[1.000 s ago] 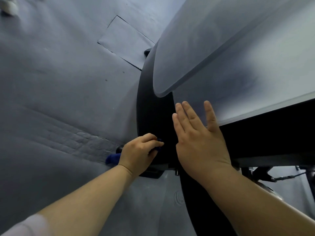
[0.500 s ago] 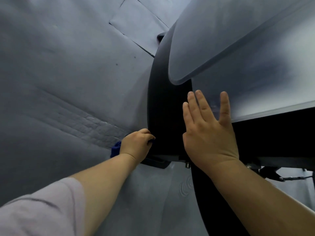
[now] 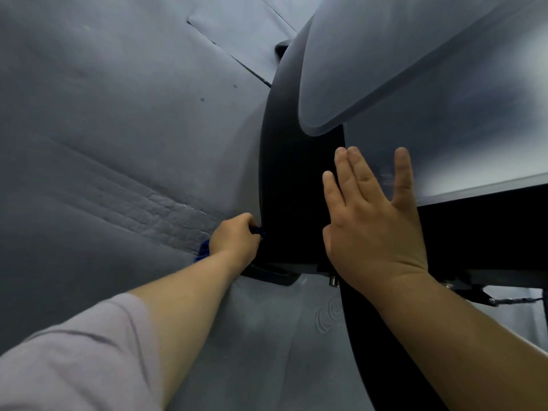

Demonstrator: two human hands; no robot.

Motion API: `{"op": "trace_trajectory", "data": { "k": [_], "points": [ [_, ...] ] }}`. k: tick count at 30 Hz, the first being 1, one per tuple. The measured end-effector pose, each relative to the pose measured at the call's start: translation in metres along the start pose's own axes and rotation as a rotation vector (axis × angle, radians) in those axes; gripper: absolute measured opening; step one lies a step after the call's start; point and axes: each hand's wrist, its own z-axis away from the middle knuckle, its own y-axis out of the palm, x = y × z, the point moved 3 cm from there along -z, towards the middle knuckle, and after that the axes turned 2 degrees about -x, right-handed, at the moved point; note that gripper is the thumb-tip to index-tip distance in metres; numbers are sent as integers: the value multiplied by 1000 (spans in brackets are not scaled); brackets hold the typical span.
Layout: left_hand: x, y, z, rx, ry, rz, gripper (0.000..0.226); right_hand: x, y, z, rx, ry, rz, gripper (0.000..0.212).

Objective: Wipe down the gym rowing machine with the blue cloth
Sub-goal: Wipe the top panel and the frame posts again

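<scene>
The rowing machine fills the right half of the view: a curved black housing (image 3: 289, 179) with pale grey panels (image 3: 444, 93) above it. My left hand (image 3: 235, 237) grips the blue cloth (image 3: 203, 250) and holds it against the left edge of the black housing, low down. Most of the cloth is hidden under the hand; a blue fold sticks out behind the wrist. My right hand (image 3: 372, 221) lies flat with straight fingers on the housing and the grey panel beside it.
Grey floor mats (image 3: 118, 129) with seams cover the ground on the left. A black foot (image 3: 271, 272) of the machine sits under my left wrist. A bolt (image 3: 333, 281) and a dark cable (image 3: 516, 301) show beneath the frame at the right.
My left hand with the cloth has slid left along the lower housing, from its front face to its outer left edge. My right hand stays pressed flat in place.
</scene>
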Motion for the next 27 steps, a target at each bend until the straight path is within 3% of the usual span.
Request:
{"op": "trace_trajectory", "data": {
  "k": [6,11,17,19,22,24,27],
  "points": [
    [9,6,11,-40,-4,107,11,1,3,-1,-23,9,-41,60],
    [6,3,-8,-14,-41,23,11,2,5,-3,-25,-2,-49,59],
    [-20,-42,-20,-66,-41,253,39,4,-2,-9,16,30,-202,54],
    [-47,-71,-3,-71,14,310,34,0,-15,-6,66,29,-386,51],
    [-108,-133,38,-79,72,416,18,-19,-50,-11,192,116,-859,54],
    [-155,-184,75,-66,74,557,25,-48,-88,-15,276,273,-1263,51],
    [-238,-266,133,67,18,849,29,-115,-154,-19,240,568,-1838,42]
  ]
}}
